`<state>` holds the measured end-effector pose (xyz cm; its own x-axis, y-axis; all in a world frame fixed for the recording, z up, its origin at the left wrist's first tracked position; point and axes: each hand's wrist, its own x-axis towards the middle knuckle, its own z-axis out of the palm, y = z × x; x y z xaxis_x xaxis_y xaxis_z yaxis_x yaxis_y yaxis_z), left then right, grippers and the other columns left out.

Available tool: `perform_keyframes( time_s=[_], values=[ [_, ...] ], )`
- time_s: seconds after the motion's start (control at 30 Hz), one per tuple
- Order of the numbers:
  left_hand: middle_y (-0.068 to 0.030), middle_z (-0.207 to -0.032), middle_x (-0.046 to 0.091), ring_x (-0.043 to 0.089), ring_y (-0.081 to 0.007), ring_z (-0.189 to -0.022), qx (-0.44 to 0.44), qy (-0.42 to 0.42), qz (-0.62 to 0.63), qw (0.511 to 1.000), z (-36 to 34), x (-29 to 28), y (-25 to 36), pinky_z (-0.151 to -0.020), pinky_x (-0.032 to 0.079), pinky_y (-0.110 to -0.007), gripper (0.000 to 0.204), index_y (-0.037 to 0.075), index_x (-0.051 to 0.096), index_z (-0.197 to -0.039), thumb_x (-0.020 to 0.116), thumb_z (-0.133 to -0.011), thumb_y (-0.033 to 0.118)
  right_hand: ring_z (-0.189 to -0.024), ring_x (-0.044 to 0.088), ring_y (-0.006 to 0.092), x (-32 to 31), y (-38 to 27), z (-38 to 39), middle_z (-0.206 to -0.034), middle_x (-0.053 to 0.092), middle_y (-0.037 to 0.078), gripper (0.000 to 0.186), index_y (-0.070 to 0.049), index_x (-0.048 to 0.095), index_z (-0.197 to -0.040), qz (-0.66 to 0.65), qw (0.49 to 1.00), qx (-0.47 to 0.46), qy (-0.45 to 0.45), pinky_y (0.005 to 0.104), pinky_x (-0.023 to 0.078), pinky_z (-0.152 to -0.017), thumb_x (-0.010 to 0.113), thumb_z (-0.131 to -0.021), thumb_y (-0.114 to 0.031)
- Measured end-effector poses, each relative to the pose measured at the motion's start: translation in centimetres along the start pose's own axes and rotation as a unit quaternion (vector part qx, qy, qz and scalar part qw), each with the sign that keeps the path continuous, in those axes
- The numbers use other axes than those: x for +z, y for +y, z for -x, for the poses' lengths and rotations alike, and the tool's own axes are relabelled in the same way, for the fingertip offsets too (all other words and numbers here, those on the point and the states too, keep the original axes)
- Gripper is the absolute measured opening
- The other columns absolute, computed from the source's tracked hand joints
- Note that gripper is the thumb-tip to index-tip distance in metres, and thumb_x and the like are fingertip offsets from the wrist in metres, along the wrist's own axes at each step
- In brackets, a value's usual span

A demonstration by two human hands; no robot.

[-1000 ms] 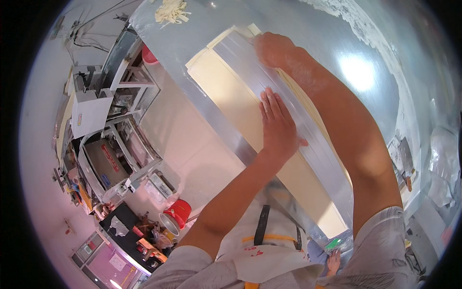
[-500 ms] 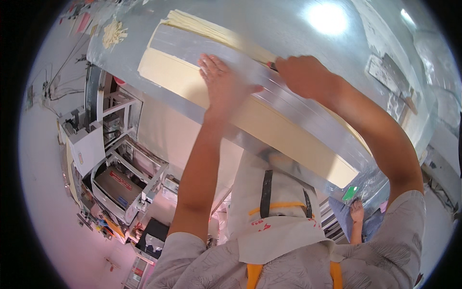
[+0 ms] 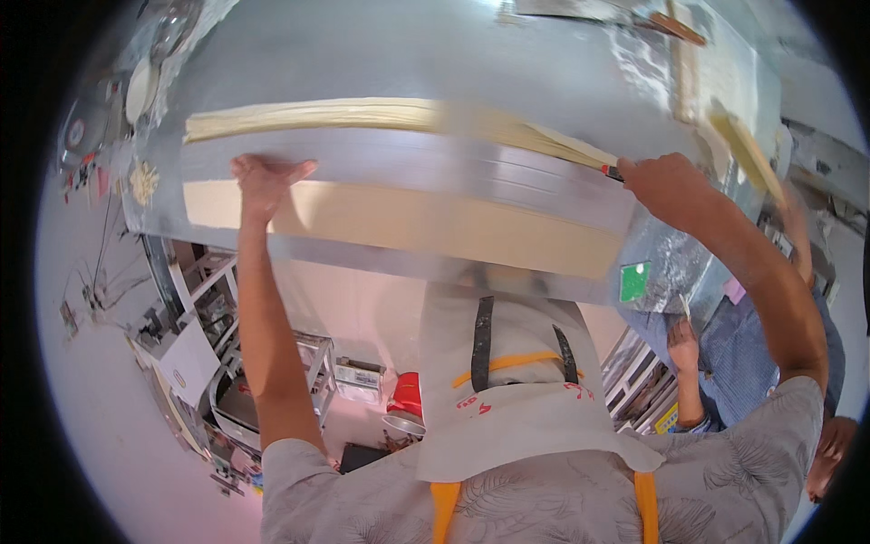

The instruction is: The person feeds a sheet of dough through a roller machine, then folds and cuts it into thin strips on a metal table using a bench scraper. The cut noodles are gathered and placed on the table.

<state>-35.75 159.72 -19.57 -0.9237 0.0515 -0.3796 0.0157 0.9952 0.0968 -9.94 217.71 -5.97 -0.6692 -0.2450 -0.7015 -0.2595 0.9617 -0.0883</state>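
My left hand (image 3: 265, 186) rests with fingers apart on the left part of a long, flat metal straightedge (image 3: 390, 159). This straightedge lies over a pale dough sheet (image 3: 408, 222), whose near part shows below it. Along its far side runs a stack of long, thin dough strips (image 3: 308, 116). Out at the right end, my right hand (image 3: 675, 189) is closed on a small knife (image 3: 612, 171) with a red and black handle. Its tip meets the end of the strips; the blade can barely be made out.
A small heap of dough scraps (image 3: 143, 183) lies at the table's left. A green card (image 3: 634, 281) sits near the right front edge. A co-worker's hand (image 3: 684, 344) holds a thin stick at right. A wide scraper (image 3: 580, 9) with a wooden handle lies at the back.
My right hand has moved right with the knife, from the straightedge's middle to its right end. My left hand has shifted left along the straightedge. The view has turned, levelling the dough.
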Motion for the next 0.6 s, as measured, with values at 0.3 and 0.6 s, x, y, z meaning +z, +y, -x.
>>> perform_keyframes(
  time_s=[0.3, 0.6],
  values=[
    [-0.0373, -0.156, 0.034, 0.032, -0.0472, -0.151, 0.02, -0.017, 0.006, 1.0, -1.6, -0.2, -1.4, -0.127, 0.029, -0.048, 0.152, -0.028, 0.027, -0.147, 0.095, -0.057, 0.075, -0.078, 0.075, 0.0368, 6.5, 6.5, 8.7, -0.082, 0.074, 0.015, 0.016, -0.004, 0.06, -0.109, 0.017, 0.998, 0.053, 0.0, 0.0479, 0.058, -0.067, 0.064, -0.097, -0.013],
    [-0.0355, -0.156, 0.034, 0.031, -0.0451, -0.152, 0.025, -0.038, 0.035, 0.998, -2.6, -0.2, -3.3, -0.128, 0.027, -0.048, 0.15, -0.027, 0.028, -0.146, 0.097, -0.057, 0.072, -0.081, 0.075, 0.038, 7.9, 7.8, 11.0, -0.084, 0.074, 0.017, 0.017, -0.003, 0.061, -0.109, -0.023, 0.996, 0.068, 0.048, 0.0487, 0.058, -0.068, 0.065, -0.097, -0.015]
  ],
)
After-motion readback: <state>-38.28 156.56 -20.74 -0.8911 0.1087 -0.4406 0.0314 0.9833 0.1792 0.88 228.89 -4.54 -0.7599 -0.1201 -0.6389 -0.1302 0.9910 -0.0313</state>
